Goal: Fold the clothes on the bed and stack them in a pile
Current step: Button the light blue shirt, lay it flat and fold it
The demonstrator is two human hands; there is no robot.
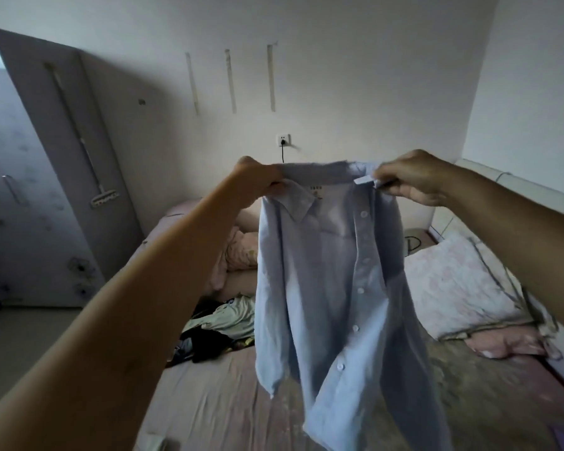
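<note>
I have the shirt [332,281] up in the air over the bed [215,402], hanging full length by its shoulders. My left hand [258,182] pinches the left shoulder seam by the collar, fingers curled tight on the cloth; my right hand [411,180] pinches the other shoulder, thumb and fingertips clamped on the fabric edge. The shirt is pale blue, buttoned down the front, one sleeve dangling at the left side, the hem swinging clear of the mattress. So nothing about this shirt is folded yet: I judge I am only at the shake-out, getting it straight before laying it face down on the bare stretch of bed below it. Behind the shirt, toward the left, a heap [219,327] of loose clothes lies crumpled, pale green and dark pieces mixed, all unfolded as far as I can see. I see no folded pile anywhere in view, so the stack has not been started, or sits out of sight. A pillow [463,288] lies to the right. Most of the job looks to be ahead.
</note>
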